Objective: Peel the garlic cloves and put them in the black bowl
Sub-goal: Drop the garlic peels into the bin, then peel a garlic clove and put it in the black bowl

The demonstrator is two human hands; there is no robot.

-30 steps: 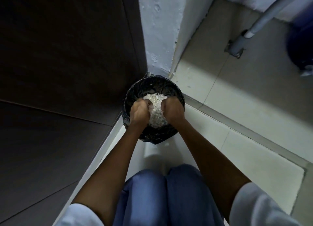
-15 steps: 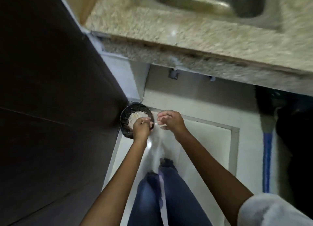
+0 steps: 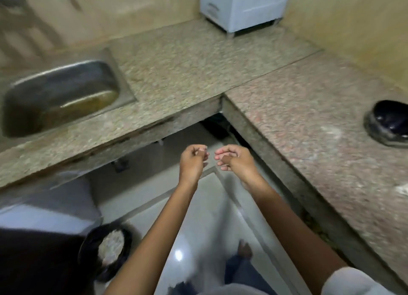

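1. The black bowl sits on the pinkish stone counter at the far right, near the frame's edge. Its inside is dark and glossy with a few glints, and we cannot tell whether any garlic cloves lie in it.
2. The left hand is raised in front of the counter's inner corner, over the floor and well apart from the bowl. Its fingers are curled in toward the thumb. The picture is too blurred for us to tell whether this grip pinches anything.
3. The right hand is level with it and just beside it, the fingertips of the two hands close but not touching. Its fingers are curled too, with the thumb lying across them, and again we cannot tell whether the grip holds something or nothing.
4. Low on the left, a black bin stands on the pale tiled floor against a dark cabinet front. It holds a heap of pale scraps.
5. A bare foot shows on the floor between the forearms, and a white sleeve covers the right upper arm.
6. A steel sink is set into the beige speckled slab to the left.
7. A white appliance stands on the counter at the back wall.
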